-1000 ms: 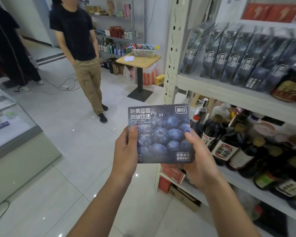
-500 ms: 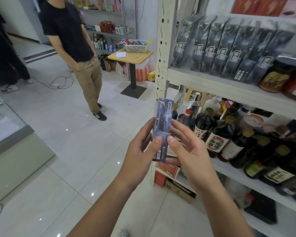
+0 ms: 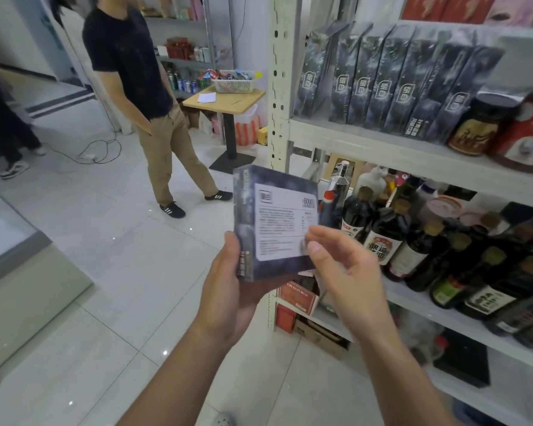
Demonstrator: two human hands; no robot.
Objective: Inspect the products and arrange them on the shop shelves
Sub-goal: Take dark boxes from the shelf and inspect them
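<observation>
Over white floor tiles (image 3: pixel 111 272), a flat dark-blue cardboard box (image 3: pixel 274 222), white label (image 3: pixel 279 233) showing, is gripped from below by the left hand (image 3: pixel 228 298). The right hand (image 3: pixel 351 278) touches its right edge with relaxed fingertips (image 3: pixel 315 249), near shelved dark sauce bottles (image 3: pixel 382 238).

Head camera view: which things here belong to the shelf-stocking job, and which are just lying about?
Job: dark blue box, gripped by the left hand, right hand at its edge; matching boxes on the upper shelf.
Lying about: wooden table, snack basket, display counter, standing person.
</observation>
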